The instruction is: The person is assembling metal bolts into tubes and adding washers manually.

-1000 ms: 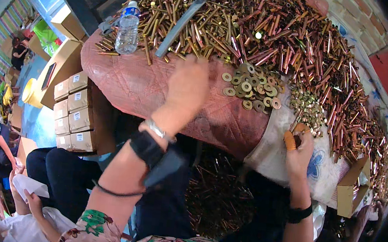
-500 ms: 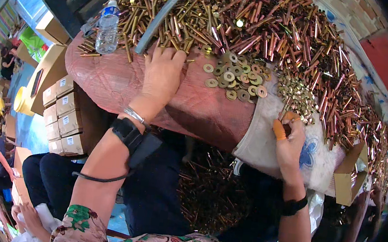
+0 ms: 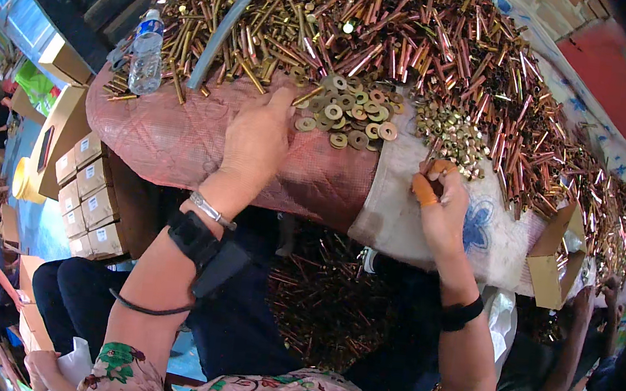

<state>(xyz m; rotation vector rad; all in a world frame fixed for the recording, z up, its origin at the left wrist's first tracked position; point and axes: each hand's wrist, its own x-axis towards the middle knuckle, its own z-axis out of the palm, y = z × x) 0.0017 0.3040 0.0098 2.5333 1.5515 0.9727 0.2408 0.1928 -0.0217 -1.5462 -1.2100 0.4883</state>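
My left hand (image 3: 258,139) is closed over the red quilted cover (image 3: 180,142), with a slim brass-coloured rod (image 3: 308,96) sticking out from its fingertips toward the flat washers (image 3: 361,116). My right hand (image 3: 441,206) wears orange finger cots on its thumb and a finger. Thumb and finger pinch a thin dark reddish metal piece (image 3: 427,164), mostly hidden, above the white cloth (image 3: 398,197). Just beyond that hand lies a heap of small brass nuts (image 3: 454,138). Behind everything spread brass-coloured rods (image 3: 257,42) and copper-coloured tubes (image 3: 521,130).
A clear plastic bottle (image 3: 146,57) and a grey-blue strip (image 3: 223,38) lie at the far left. Small cartons (image 3: 93,194) are stacked left of the cover. An open cardboard box (image 3: 552,269) stands at right, near another person's arm (image 3: 568,364). More metal parts (image 3: 332,298) lie below.
The whole view has shifted, so the work surface appears farther left. My left hand is closer to the washers, and the rod at its fingertips now tilts upward. My right hand keeps its pinch.
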